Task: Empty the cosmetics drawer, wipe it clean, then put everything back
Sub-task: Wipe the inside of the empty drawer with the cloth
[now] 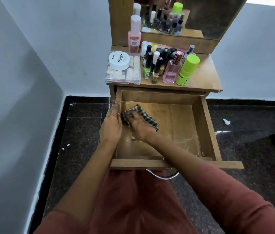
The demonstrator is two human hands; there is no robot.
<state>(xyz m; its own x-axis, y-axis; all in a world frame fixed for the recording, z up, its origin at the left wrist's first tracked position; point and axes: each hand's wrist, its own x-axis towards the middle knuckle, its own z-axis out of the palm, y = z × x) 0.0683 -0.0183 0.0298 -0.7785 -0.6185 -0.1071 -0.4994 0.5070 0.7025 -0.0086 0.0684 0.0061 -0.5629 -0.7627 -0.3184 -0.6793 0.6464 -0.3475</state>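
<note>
I see the drawer (pixel 205 125) empty, bottles (pixel 157 65) waiting on the desk (pixel 205 76). My right hand (pixel 139 126) presses the cloth (pixel 143 115) flat; my left hand (pixel 112 122) grips the drawer's left wall. Wiping goes on; refilling is left.

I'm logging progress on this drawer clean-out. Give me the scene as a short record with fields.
stage: wiping, drawer already emptied
drawer: pulled open, only the cloth inside
cloth: checked, pressed on the drawer floor near its left side
right hand: on the cloth
left hand: holding the drawer's left wall
cosmetics: on the dresser top, including a clear nail box, nail polish bottles, pink perfume bottle, green bottle
</note>
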